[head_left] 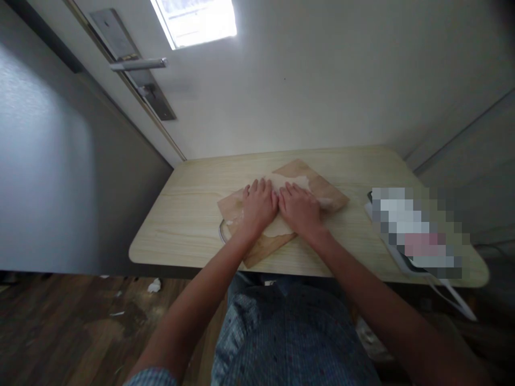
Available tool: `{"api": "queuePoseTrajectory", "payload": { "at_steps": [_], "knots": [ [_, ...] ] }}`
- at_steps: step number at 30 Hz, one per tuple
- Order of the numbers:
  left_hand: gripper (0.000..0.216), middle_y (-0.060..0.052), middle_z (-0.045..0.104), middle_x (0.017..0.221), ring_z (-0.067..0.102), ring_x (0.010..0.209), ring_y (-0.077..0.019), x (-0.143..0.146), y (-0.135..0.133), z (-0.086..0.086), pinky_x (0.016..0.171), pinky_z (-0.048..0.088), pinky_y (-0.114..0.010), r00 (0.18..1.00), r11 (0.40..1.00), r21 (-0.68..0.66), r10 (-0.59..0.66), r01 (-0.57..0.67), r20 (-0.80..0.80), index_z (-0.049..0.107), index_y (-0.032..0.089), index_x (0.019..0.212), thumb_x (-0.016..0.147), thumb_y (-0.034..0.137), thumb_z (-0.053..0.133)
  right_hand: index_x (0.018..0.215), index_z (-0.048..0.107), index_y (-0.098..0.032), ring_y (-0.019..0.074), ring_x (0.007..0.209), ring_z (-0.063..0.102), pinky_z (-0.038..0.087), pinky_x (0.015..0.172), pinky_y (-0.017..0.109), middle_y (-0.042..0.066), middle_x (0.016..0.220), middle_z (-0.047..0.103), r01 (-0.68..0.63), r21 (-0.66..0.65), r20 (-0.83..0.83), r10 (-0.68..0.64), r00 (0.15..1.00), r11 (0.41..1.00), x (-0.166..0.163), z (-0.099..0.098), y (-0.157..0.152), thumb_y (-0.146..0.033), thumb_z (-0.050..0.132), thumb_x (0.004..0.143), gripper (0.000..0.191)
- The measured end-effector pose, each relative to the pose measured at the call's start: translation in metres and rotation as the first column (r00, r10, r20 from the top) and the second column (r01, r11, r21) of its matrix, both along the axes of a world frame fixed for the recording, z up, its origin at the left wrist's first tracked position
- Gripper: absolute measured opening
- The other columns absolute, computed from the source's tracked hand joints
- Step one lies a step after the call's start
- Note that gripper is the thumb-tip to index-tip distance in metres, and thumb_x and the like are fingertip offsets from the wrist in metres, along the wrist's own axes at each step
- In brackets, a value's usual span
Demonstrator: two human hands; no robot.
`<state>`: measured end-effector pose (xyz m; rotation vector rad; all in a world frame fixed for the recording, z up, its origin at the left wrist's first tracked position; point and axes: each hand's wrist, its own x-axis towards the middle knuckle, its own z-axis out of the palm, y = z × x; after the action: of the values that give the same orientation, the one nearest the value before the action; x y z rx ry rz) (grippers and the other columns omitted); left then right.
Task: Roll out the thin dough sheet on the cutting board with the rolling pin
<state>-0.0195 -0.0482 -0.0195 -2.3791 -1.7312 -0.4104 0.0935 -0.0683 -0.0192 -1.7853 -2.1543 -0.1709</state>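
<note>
A brown wooden board (pixel 328 194) lies at an angle on the light wooden table (pixel 193 214). A pale flat sheet of dough (pixel 279 181) is spread on the board. My left hand (pixel 258 205) and my right hand (pixel 300 207) press down on the dough side by side, thumbs nearly touching, fingers stretched forward and flat. Most of the dough is hidden under both palms. A thin curved metal edge (pixel 221 231) peeks out from under the board's left corner.
A blurred-out flat object (pixel 414 230) lies at the table's right end, with a white strip hanging off the edge. A door with a metal lever handle (pixel 139 65) stands behind the table at the left. Small scraps lie on the dark wooden floor (pixel 80 321).
</note>
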Motion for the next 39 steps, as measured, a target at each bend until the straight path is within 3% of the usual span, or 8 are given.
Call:
{"api": "queuePoseTrajectory", "payload": {
  "at_steps": [4,8,13,17,22,28,33,39],
  "knots": [
    [0.040,-0.014,0.052,0.127,0.047,0.116,-0.0231,-0.010,-0.026,-0.002,0.104,0.026,-0.040,0.998,0.998,-0.007,-0.067,0.067,-0.014,0.052,0.009,0.116,0.090,0.027,0.028,0.118,0.054,-0.012,0.0241,0.116,0.048,0.036,0.092,0.037,0.013,0.129,0.051,-0.048,0.034,0.007,0.048,0.999,0.998,-0.001,-0.004,-0.027,-0.024,0.026,0.092,0.040],
    [0.044,-0.016,0.045,0.133,0.040,0.123,-0.0248,-0.018,-0.048,-0.004,0.106,0.025,-0.040,0.994,0.994,0.002,-0.108,0.108,-0.036,0.045,0.005,0.123,0.089,0.029,0.032,0.125,0.049,-0.013,0.0229,0.122,0.042,0.031,0.099,0.038,0.010,0.134,0.047,-0.092,0.066,0.012,0.091,0.996,0.994,-0.002,-0.011,-0.051,-0.018,0.031,0.090,0.040],
    [0.051,-0.017,0.038,0.138,0.034,0.128,-0.0253,-0.022,-0.051,-0.006,0.106,0.025,-0.041,0.991,0.992,-0.021,-0.127,0.126,-0.040,0.036,0.005,0.130,0.090,0.036,0.030,0.128,0.046,-0.011,0.0225,0.124,0.040,0.030,0.101,0.038,0.009,0.137,0.043,-0.117,0.065,0.009,0.116,0.993,0.991,0.001,-0.012,-0.053,-0.017,0.031,0.089,0.042],
    [0.049,-0.015,0.038,0.138,0.038,0.126,-0.0235,-0.017,-0.031,-0.005,0.106,0.026,-0.040,0.990,0.991,-0.013,-0.134,0.134,-0.051,0.036,0.007,0.130,0.092,0.034,0.025,0.127,0.046,-0.012,0.0232,0.123,0.041,0.034,0.097,0.039,0.010,0.137,0.042,-0.106,0.028,-0.002,0.106,0.994,0.994,0.003,-0.008,-0.032,-0.019,0.029,0.090,0.042],
    [0.042,-0.010,0.049,0.131,0.044,0.120,-0.0224,-0.004,0.001,-0.001,0.105,0.025,-0.043,0.995,0.996,-0.021,-0.093,0.092,-0.029,0.047,0.013,0.123,0.092,0.028,0.022,0.127,0.046,-0.016,0.0244,0.124,0.040,0.040,0.087,0.041,0.009,0.136,0.043,-0.024,-0.029,-0.043,0.023,0.999,0.999,0.003,-0.002,-0.002,-0.028,0.023,0.092,0.044],
    [0.043,-0.008,0.051,0.129,0.044,0.120,-0.0235,0.010,0.035,0.006,0.098,0.033,-0.040,1.000,0.994,-0.103,-0.027,0.027,0.008,0.052,0.018,0.117,0.094,0.029,0.017,0.125,0.049,-0.014,0.0252,0.123,0.040,0.032,0.096,0.042,0.012,0.134,0.046,0.030,-0.077,-0.055,-0.034,0.998,0.997,0.006,0.005,0.034,-0.027,0.022,0.092,0.044],
    [0.041,-0.010,0.048,0.130,0.043,0.120,-0.0238,0.019,0.063,0.014,0.093,0.038,-0.037,0.999,0.981,-0.196,0.023,-0.017,0.032,0.049,0.017,0.118,0.093,0.032,0.020,0.124,0.050,-0.013,0.0283,0.127,0.034,0.027,0.100,0.049,0.013,0.138,0.040,0.032,-0.143,-0.074,-0.043,0.996,0.989,0.013,0.006,0.069,-0.028,0.023,0.092,0.045],
    [0.042,-0.012,0.056,0.112,0.050,0.109,-0.0227,0.026,0.099,0.018,0.088,0.040,-0.034,0.998,0.958,-0.287,0.024,-0.008,0.050,0.054,0.014,0.107,0.093,0.034,0.019,0.125,0.047,-0.015,0.0334,0.130,0.026,0.027,0.095,0.060,0.015,0.143,0.031,0.047,-0.179,-0.125,-0.070,0.990,0.983,0.022,0.002,0.108,-0.033,0.027,0.091,0.044]
  ]
}}
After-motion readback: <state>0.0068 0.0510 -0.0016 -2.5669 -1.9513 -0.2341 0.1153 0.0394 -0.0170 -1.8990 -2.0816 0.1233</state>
